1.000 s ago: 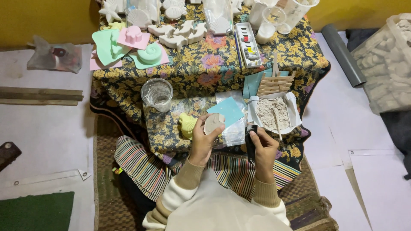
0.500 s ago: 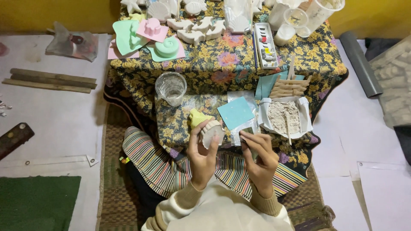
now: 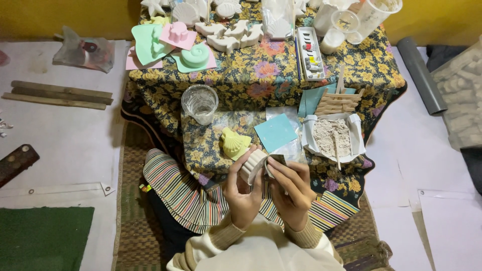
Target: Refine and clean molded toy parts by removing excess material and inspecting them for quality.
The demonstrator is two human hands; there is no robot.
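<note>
A: Floral-cloth worktop, frame centre: what changed?

B: Left hand, closed around a ribbed white cast, has drawn nearer; right hand now presses a small dark sanding piece against it.

L hand grips a ribbed white cast w/ fingers wrapped round it; R hand presses a small dark tool against its edge. Just ahead on the floral-cloth bench: yellow shell mould, teal square sheet, clear glass, tray of grey-white powder.
</note>
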